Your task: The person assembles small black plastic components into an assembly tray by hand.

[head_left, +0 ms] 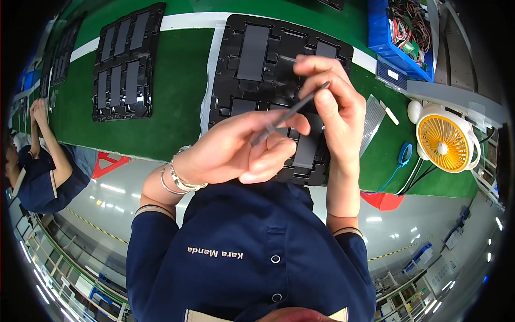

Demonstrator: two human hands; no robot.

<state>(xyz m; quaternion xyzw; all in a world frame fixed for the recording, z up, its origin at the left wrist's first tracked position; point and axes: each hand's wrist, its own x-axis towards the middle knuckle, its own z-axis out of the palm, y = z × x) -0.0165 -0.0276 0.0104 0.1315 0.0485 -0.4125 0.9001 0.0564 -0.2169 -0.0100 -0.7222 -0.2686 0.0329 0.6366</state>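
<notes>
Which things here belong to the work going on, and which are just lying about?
Likely part of the work:
dark strip, in the right hand, with the left hand at its lower end
black tray beneath the hands
dark rectangular pieces in that tray

Apparently just lying about:
white-and-yellow fan
blue bin of wires
blue band
white pen-like stick

The left hand (pixel 241 145) and right hand (pixel 343 110) partly hide the large black tray (pixel 282 70).

From the left hand (pixel 236 142), bare mat (pixel 177 96) runs toward ten o'clock before a tray (pixel 123 61); right hand (pixel 346 112) blocks two, fan (pixel 443 144) three.
</notes>
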